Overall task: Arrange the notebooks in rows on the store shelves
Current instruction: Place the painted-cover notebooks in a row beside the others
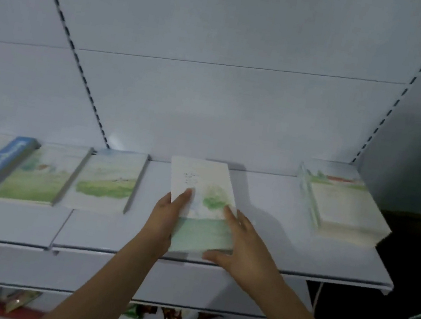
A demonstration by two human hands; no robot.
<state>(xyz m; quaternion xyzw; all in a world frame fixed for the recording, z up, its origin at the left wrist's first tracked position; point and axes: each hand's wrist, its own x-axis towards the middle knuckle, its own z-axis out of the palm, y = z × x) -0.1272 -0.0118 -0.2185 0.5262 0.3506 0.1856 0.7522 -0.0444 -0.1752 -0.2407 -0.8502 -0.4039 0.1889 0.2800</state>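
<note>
A: Where's the notebook (202, 208)?
B: Mid-shelf (267, 246), near the front edge. The left hand (166, 217) grips its left edge, thumb on top; the right hand (241, 244) holds its near-right corner. A stack (343, 206) sits far right.

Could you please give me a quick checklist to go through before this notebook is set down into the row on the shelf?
1. Grip: left hand and right hand both hold the notebook at its near end: ok.
2. Landing spot: the bare shelf around the notebook shows nothing in the way: ok.
3. Row alignment: the notebook sits tilted compared with the nearest laid notebook on the left: not ok.
4. Gap to that neighbour: wider than the gaps in the row further left: not ok.
5. Stack of notebooks on the right stands apart from the hands: ok.
6. Notebook lying flat on the shelf: cannot tell.
</note>
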